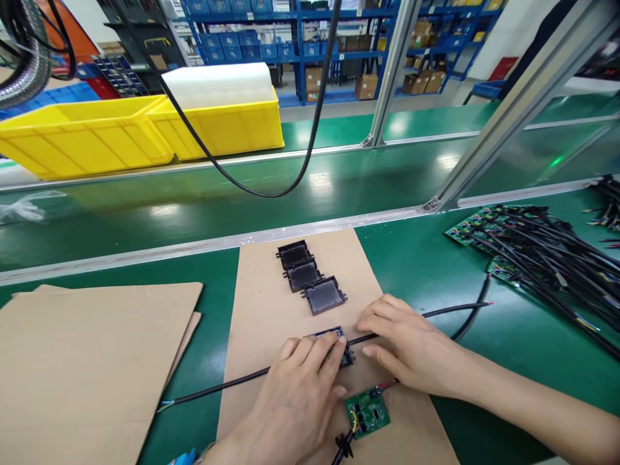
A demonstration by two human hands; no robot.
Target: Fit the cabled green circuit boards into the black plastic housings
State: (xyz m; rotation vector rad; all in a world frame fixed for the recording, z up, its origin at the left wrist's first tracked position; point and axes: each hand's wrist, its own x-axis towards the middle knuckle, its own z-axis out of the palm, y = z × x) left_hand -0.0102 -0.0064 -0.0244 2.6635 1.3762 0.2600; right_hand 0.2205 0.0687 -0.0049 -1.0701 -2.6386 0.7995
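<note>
My left hand (305,381) presses its fingers down on a small black plastic case (345,354) lying on cardboard, covering most of it. A black cable (223,385) runs out of the case on both sides, its left end stripped to thin coloured wires. To the right, my right hand (402,342) curls over that cable, thumb below and fingers above. Just below the hands lies a green circuit board (368,413) with a red lead, a yellow wire and a black cable with a grommet. Further up the cardboard, three open black cases (304,274) sit in a slanting row.
A cardboard sheet (261,310) lies under the work, with stacked cardboard (87,361) to the left. Circuit boards with black cables (547,252) are heaped at right. Yellow bins (217,132) stand behind; a black cable loop (271,194) hangs ahead, near a metal post (392,71).
</note>
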